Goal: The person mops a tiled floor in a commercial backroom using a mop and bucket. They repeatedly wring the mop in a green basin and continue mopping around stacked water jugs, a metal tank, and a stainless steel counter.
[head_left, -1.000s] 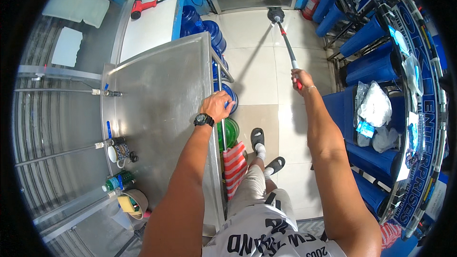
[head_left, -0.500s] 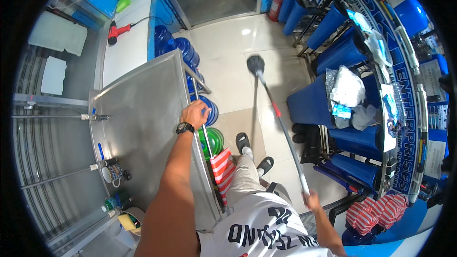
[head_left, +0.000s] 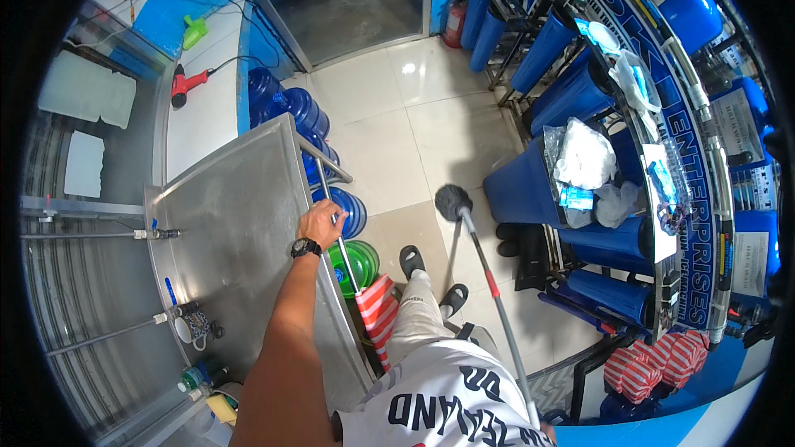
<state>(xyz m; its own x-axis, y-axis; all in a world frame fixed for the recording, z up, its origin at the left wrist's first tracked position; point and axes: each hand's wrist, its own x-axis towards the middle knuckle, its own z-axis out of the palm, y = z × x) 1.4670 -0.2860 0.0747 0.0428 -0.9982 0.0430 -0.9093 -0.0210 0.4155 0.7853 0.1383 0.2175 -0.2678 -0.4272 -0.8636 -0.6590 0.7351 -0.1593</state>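
1. the left hand (head_left: 321, 222) is at the right edge of the steel table (head_left: 232, 228), its fingers bent narrow over the metal rail (head_left: 324, 182) and holding it; a black watch (head_left: 305, 247) sits on the wrist.
2. the right hand (head_left: 547, 433) is almost wholly cut off at the near edge, beside the near end of the mop (head_left: 493, 284); i cannot tell how its fingers stand.
3. the mop slants from the near edge to the far left, its round dark head (head_left: 452, 201) over the tiled floor (head_left: 377, 153), left of the blue bin (head_left: 515, 188); its grey pole has a red band.
4. beyond the left hand and right of the table are blue water jugs (head_left: 311, 112); nearer are green round containers (head_left: 356, 268) and a red-and-white striped cloth (head_left: 378, 314).
5. on the left side of the table are a patterned mug (head_left: 192, 329) and, nearer, a green bottle (head_left: 195, 377).
6. at the far left, a red tool (head_left: 189, 84) lies on the white counter (head_left: 199, 128).
7. a white plastic bag (head_left: 585, 154) lies over the blue bin, and a red fire extinguisher (head_left: 455, 22) stands at the far side.
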